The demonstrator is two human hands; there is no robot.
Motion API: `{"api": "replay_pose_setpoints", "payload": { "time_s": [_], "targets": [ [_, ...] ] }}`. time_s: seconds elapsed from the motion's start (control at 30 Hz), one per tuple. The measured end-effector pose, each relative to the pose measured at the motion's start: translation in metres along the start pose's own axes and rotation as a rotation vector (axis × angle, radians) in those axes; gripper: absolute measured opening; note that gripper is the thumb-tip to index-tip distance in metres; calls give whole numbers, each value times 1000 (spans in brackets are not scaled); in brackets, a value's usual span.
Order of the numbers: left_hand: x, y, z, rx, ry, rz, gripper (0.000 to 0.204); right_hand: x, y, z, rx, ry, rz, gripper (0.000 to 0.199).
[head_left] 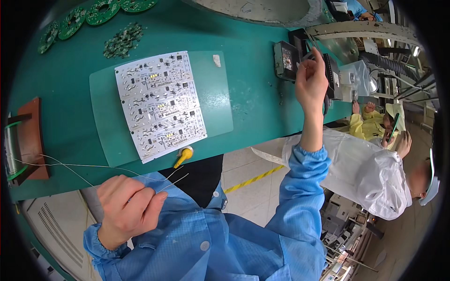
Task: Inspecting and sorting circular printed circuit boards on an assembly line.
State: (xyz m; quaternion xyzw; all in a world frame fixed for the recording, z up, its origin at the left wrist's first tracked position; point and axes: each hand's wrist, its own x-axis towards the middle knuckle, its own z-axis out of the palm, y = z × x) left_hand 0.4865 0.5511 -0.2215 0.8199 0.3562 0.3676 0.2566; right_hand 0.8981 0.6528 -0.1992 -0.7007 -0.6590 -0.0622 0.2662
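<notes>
My left hand [129, 203] is closed round thin solder wire [61, 164], whose loose ends stick out past the thumb. The wire leads back to a spool [11, 150] on a brown stand at the left edge. At the far right of the bench my right hand [313, 79] is closed, with fingertips pinched on the dark handle of what looks like a soldering iron [307, 57], mostly hidden by the fingers. A black box-like holder [286, 61] stands beside it. A white circuit board panel [159, 100] with small parts lies on a translucent mat [215, 112], between my hands.
Round green boards [103, 11] and a pile of small green pieces [124, 40] lie at the far left. A large grey duct rim [262, 18] overhangs the far side. A yellow plug [184, 157] sits at the near edge. People in white [356, 173] and yellow are at right.
</notes>
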Motion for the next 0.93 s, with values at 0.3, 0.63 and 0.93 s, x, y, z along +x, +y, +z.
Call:
{"api": "replay_pose_setpoints", "payload": {
  "time_s": [0.3, 0.63, 0.93],
  "targets": [
    [-1, 5, -2, 11, 11, -72, 13, 37, 5, 1, -131, -326, 74, 27],
    [1, 9, -7, -118, 161, -184, 13, -47, -11, -26, 788, 149, 435, 26],
    [36, 0, -21, -16, 239, -240, 17, -30, 41, -8, 1894, 371, 821, 44]
  ]
}}
